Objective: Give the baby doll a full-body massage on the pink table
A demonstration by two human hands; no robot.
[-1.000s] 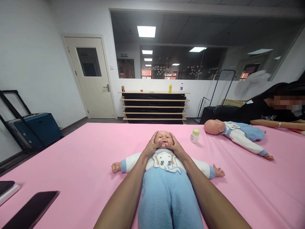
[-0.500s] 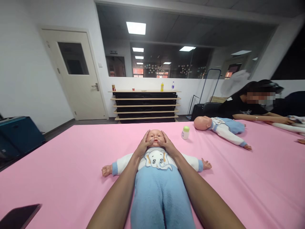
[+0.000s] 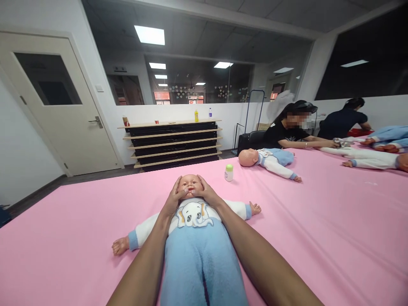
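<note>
A baby doll (image 3: 193, 242) lies on its back before me, arms spread, in a white top with an elephant picture and light blue trousers. Around the left side of its head curls my left hand (image 3: 174, 196), thumb by the corner of the mouth. My right hand (image 3: 207, 193) cups the other side the same way, its thumb near the chin and mouth. Both hands are closed about the head, fingers along the temples. The back of the doll's head is hidden. A small white jar with a green lid (image 3: 228, 173) stands beyond my right hand.
A pink cloth (image 3: 302, 238) covers the table. Another doll (image 3: 276, 163) lies at the back right, with more dolls (image 3: 376, 159) farther right. Two people (image 3: 288, 125) work there. Behind the table stand a low shelf stack (image 3: 175, 142) and a door (image 3: 60, 110).
My view has turned to the right, so the room appears shifted left. More dolls and a second person show at the right; the dark phone-like object has left view. Both hands stay on the doll's head.
</note>
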